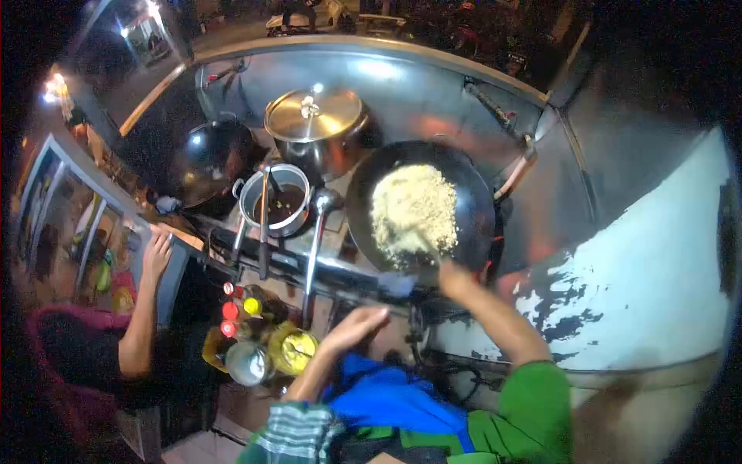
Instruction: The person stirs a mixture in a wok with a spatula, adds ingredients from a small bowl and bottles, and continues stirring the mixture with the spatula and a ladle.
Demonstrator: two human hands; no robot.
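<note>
A large dark wok (478, 189) on the stove holds a heap of pale yellow-white food (413, 205), with loose crumbly bits along its right side. At the wok's near rim, my right hand (457, 280) is closed round the handle of a spatula (427, 241); its blade is blurred and partly hidden in the food. My left hand (357, 329) is over the counter's front edge, left of the wok, fingers stretched loosely forward and holding nothing visible. A greyish-blue cloth (396, 284) lies by the wok's near edge, apart from my left hand.
Left of the wok stand a lidded pot (313, 116), a small pot (287, 220) of dark liquid and a ladle (315, 251). Capped bottles (230, 311) and a yellow-filled container (297, 350) sit nearer. Another person's hand (158, 251) rests by a glass cabinet (93, 224).
</note>
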